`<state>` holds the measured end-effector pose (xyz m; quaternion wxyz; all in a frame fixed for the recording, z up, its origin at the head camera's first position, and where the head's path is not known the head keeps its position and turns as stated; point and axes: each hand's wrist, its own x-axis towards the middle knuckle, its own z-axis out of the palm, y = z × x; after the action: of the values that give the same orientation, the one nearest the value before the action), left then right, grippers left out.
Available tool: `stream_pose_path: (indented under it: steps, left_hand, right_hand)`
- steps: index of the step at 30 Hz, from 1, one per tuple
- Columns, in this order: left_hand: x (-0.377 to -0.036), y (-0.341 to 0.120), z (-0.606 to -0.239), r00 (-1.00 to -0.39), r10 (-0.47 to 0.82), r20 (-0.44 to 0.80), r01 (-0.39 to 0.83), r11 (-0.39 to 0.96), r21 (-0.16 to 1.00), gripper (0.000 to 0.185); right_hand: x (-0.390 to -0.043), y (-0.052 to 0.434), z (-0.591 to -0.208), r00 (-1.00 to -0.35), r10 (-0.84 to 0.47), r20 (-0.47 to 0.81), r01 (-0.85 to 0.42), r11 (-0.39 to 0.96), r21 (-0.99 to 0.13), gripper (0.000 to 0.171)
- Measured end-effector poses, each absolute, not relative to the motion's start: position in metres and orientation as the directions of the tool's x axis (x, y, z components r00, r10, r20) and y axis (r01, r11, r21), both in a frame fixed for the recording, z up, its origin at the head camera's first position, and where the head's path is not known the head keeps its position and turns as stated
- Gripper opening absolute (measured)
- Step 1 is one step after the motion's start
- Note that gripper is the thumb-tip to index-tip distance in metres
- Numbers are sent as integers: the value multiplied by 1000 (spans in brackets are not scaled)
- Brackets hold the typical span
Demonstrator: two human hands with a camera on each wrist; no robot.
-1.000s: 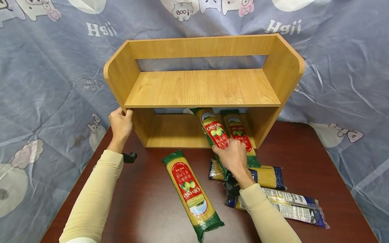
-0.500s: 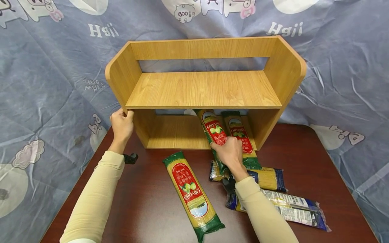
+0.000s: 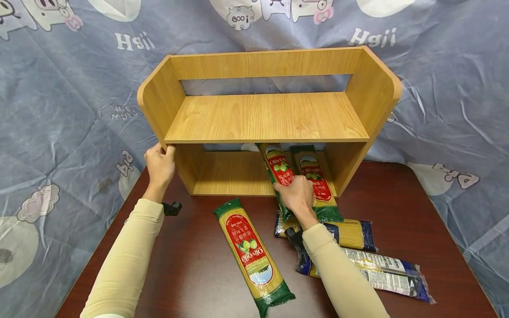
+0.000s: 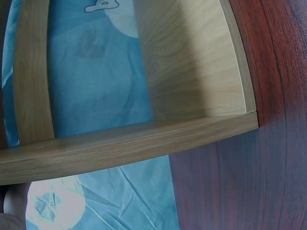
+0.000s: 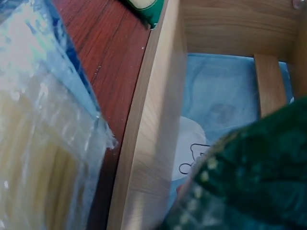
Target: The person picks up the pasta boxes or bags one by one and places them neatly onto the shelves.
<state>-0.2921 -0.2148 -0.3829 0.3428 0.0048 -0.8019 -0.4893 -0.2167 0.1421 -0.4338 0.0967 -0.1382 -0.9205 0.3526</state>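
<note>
One patterned blue-grey cloth (image 3: 59, 110) hung as backdrop behind and around the scene, printed with cartoon animals and lettering. One dark red-brown desk (image 3: 191, 265) carried everything else. One two-tier wooden shelf unit (image 3: 266, 117) stood at the far edge of the desk, open side toward the person, upper board bare. Five spaghetti packets in total: one green-and-red packet (image 3: 251, 256) lay flat on the desk in front of the shelf unit, apart from the others; one held green-and-red packet (image 3: 278, 170) lay slanted with its far end inside the lower compartment and its near end out over the desk; one second green-and-red packet (image 3: 316, 183) lay just beside it on the right, likewise partly in the lower compartment; two blue-ended packets lay nearer the person, one (image 3: 350, 232) just under the right forearm, one (image 3: 381, 274) further forward and to the right. Left hand (image 3: 160, 164), fingers curled round the front edge of the shelf unit's left side panel. Right hand (image 3: 296, 194), fingers closed over the held packet about midway along it. Both forearms in cream sleeves. One small black clip-like item (image 3: 172, 207) by the left wrist, kind not discernible.
</note>
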Motion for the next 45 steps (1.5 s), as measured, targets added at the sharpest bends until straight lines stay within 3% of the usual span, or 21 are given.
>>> stream_pose_path:
  steps: [22,32,45]
  left_hand:
    - [-292,-212,-382,-761,-348,547,327,522,788,19]
    - [-290,-214,-383,-770,-355,530,320,503,803,18]
    - [-291,-214,-383,-769,-352,534,315,519,795,19]
  right_hand:
    - [-237,135,-462,-930,351,112,178,694,-697,43]
    - [-241,134,-469,-931,359,63,215,679,-702,51]
    - [-247,135,-473,-931,362,42,229,670,-706,48]
